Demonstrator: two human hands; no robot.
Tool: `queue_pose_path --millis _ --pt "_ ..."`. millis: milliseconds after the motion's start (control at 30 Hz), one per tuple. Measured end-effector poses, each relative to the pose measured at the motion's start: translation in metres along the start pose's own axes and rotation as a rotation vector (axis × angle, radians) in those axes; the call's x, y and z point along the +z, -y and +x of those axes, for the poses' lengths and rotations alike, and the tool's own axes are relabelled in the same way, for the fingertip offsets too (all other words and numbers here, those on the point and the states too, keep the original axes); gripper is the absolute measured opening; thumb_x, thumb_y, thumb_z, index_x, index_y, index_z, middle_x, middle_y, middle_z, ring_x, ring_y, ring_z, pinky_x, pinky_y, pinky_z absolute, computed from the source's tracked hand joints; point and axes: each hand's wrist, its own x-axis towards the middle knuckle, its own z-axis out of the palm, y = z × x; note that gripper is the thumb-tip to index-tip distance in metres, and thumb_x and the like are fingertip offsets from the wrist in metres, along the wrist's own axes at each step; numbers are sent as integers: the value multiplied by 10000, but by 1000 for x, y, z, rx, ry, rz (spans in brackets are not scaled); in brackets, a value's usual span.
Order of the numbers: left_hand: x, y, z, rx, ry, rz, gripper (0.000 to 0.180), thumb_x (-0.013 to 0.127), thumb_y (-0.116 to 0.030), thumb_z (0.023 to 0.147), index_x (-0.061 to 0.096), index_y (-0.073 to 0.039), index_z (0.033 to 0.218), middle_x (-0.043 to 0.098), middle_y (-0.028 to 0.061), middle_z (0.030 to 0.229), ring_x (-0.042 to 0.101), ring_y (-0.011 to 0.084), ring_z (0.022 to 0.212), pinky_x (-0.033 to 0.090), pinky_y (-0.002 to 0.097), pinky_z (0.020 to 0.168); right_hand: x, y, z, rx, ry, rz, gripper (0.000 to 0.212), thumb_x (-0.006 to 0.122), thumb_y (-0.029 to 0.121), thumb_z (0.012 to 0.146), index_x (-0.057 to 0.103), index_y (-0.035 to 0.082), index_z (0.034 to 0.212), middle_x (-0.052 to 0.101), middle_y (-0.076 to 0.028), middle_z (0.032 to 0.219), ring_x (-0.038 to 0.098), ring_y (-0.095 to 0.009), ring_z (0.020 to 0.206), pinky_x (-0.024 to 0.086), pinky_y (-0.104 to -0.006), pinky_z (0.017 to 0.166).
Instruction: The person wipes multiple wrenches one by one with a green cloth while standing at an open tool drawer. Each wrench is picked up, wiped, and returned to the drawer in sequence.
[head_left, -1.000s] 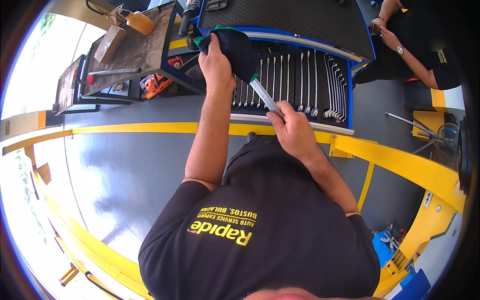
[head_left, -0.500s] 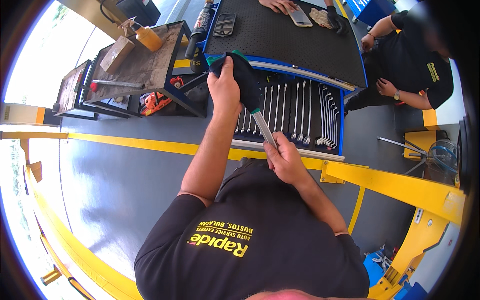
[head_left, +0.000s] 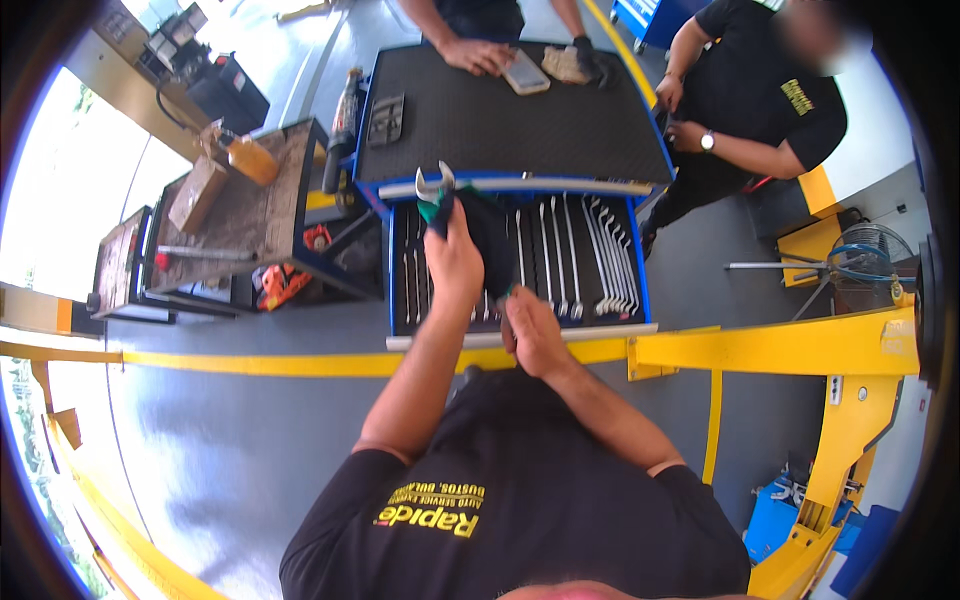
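Observation:
A large open-end wrench is held in front of my chest, its silver jaw sticking up past a dark cloth with green edging. Wrapped round the upper part of the wrench, the cloth is gripped by my left hand, thumb on top. My right hand is closed round the lower shaft, just below the cloth; most of the handle is hidden by that hand. Beneath both hands, an open tool drawer holds rows of wrenches, long straight ones in the middle and offset ones on the right.
On the cabinet's black top lie a phone under another person's hand and a dark tray. A person in black stands at the right. A wooden-topped cart is left; yellow lift arms cross nearby.
The wrench's jaw has come out above the cloth. My right hand has moved up the shaft toward the cloth. The view has shifted, showing more of the cabinet top.

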Motion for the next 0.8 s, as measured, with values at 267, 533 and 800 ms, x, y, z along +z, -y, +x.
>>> queue_pose_path --millis 267,533,800 --pt "-28 29 -26 247 542 198 190 600 -162 974 638 20 1015 666 149 800 626 198 711 499 354 676 -48 -29 39 72 -87 163 635 366 623 1023 513 41 1230 579 -99 1149 588 -137 1010 513 -261 664" --pt "-60 48 -34 79 732 346 398 811 -232 833 599 37 1036 663 127 841 654 246 774 533 386 716 -50 17 38 193 -75 326 248 614 264 1009 651 30 1084 667 -23 882 618 -79 762 499 -227 689" --pt "-76 69 -48 118 604 481 369 734 -266 921 572 20 1091 623 61 956 562 104 866 491 276 762 -38 -15 30 131 -154 438 213 639 239 993 652 38 1063 666 -22 863 632 -89 702 522 -238 614"
